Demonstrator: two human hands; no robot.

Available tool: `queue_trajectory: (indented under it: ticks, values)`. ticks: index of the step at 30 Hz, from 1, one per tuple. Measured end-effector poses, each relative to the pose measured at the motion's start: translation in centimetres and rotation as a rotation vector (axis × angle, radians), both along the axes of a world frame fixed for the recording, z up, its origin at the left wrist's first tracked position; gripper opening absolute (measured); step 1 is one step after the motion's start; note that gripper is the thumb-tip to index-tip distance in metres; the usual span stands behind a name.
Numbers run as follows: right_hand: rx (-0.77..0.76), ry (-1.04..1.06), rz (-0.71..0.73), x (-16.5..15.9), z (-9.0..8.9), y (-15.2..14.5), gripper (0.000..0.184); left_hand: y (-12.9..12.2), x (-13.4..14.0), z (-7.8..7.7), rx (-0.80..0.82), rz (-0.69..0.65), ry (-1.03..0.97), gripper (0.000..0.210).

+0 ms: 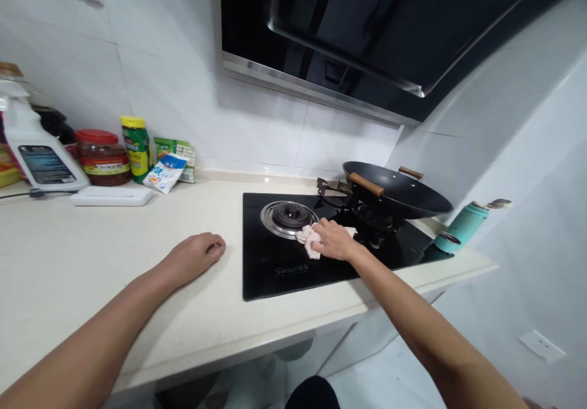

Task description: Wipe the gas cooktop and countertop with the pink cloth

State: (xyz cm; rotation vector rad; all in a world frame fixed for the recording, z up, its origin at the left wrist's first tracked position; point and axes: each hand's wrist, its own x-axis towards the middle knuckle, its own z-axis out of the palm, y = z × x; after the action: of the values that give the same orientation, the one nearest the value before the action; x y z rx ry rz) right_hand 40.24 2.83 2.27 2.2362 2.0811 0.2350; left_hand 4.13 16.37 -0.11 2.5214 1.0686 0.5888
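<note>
My right hand (334, 240) grips a pale pinkish cloth (313, 250) and presses it on the black glass gas stove (275, 283), just right of the left burner (290, 214). Parts of the cloth stick out on both sides of the fingers. On the pale countertop (202, 317), left of the stove, rests my left hand (200, 255). Its fingers are curled in loosely, with nothing visible in them. A black wok (403, 192) with wooden handles sits on the right burner. One pan support (331, 195) lies behind, near the wall.
At the back left stand a white spray bottle (43, 146), a red-lidded jar (103, 164), a green yellow-capped container (136, 149) and a blue-white packet (166, 172). A flat white device (112, 197) lies before them. A teal canister (470, 222) stands far right. The range hood (321, 73) hangs above.
</note>
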Motion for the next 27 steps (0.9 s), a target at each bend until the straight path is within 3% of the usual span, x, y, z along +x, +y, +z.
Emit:
queue_trajectory:
  ticks: [8,13,18,21,27]
  values:
    - [0.199,0.091,0.311,-10.3,-1.5,-5.0,0.033,-0.1,-0.5,0.0,0.011,-0.004,-0.046,0.04]
    - [0.237,0.141,0.447,-12.5,-2.0,-5.7,0.034,-0.2,-0.6,-0.2,0.047,-0.004,-0.061,0.038]
    - [0.249,0.19,0.414,-9.5,-2.3,-4.3,0.027,-0.2,-0.9,-0.2,0.036,-0.008,-0.084,0.037]
    - [0.249,0.137,0.274,-5.9,-2.2,-2.5,0.03,-0.4,-1.0,-0.1,0.013,-0.014,-0.084,0.036]
    - [0.094,-0.065,-0.024,1.3,-0.3,0.7,0.043,-0.3,-0.9,-0.2,-0.024,-0.009,-0.109,0.035]
